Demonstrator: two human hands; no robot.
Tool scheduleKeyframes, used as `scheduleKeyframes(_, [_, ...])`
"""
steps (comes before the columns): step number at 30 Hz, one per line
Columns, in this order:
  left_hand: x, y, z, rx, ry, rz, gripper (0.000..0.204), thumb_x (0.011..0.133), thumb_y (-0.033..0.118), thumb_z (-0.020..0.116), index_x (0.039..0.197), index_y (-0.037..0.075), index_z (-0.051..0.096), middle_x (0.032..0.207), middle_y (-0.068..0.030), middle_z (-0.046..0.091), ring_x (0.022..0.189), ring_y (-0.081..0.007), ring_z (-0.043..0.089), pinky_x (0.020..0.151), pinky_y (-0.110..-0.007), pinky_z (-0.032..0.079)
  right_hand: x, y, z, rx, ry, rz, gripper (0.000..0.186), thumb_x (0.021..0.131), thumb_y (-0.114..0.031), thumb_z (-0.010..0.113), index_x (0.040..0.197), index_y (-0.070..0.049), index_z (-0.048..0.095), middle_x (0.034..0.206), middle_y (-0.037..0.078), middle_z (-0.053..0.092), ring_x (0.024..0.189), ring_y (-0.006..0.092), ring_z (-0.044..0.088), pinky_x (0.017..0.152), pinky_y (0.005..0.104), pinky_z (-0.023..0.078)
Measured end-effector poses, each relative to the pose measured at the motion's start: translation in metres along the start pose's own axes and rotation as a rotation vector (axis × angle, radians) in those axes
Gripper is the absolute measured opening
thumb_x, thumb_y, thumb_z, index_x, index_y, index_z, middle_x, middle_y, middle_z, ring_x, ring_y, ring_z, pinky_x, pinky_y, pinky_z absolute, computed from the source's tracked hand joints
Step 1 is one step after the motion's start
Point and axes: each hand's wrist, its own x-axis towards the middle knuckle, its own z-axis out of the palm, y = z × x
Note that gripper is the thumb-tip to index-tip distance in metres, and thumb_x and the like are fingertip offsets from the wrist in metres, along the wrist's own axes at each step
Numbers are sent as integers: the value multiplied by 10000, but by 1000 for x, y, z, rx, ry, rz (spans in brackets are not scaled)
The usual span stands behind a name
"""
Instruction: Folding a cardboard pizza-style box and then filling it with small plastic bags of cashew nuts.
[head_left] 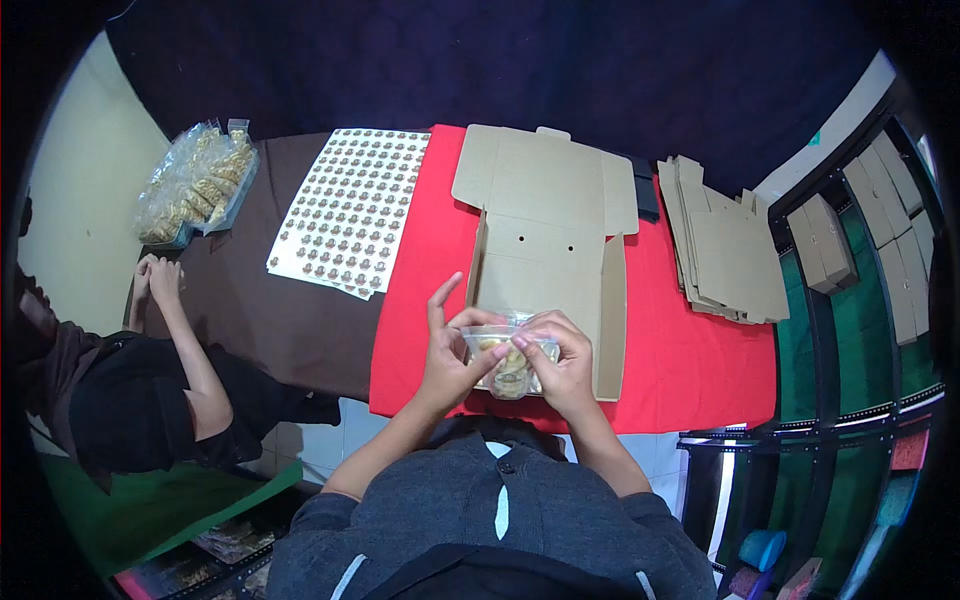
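Note:
In front of me an open brown cardboard box (540, 270) lies with its lid folded back to the far side. Over its near edge, my left hand (450, 355) and my right hand (567, 365) hold a small clear plastic pouch (509, 380) of pale yellowish snack pieces. Thumbs and fingers of both hands pinch its upper edge, while my left index finger sticks up, away from it. Other clear packets seem to lie beneath the pouch, mostly covered by it and my hands.
Left of the box lie sheets of small round stickers (350, 205). Beyond them stands a big clear bag of snack packets (205, 185), near a seated person (150, 400). Flattened cardboard boxes (725, 250) are stacked at right, beside a shelf with closed boxes (822, 243).

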Motion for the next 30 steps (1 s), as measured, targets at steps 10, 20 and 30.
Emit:
scheduleKeyframes(10, [2, 13, -6, 149, 18, 37, 874, 766, -5, 685, 1449, 52, 143, 679, 4, 583, 708, -76, 577, 954, -334, 435, -5, 2, 3, 81, -47, 90, 108, 814, -69, 638, 871, 12, 681, 818, 119, 651, 810, 217, 591, 747, 321, 447])
scheduleKeyframes(20, [-7, 19, -23, 92, -103, -95, 797, 861, 22, 602, 1459, 57, 76, 978, -73, 634, 841, -76, 577, 794, -236, 461, -3, 5, -13, 213, -217, 208, 265, 925, -195, 523, 930, 29, 667, 911, 117, 640, 917, 205, 556, 835, 327, 405])
scheduleKeyframes(30, [-5, 21, -20, 43, -144, -88, 589, 910, 32, 519, 1426, 44, 236, 1281, -148, 491, 1110, -173, 523, 949, -288, 404, 1, 2, -18, 128, 7, 216, 293, 940, -205, 502, 977, 37, 661, 962, 138, 630, 917, 196, 578, 826, 305, 432])
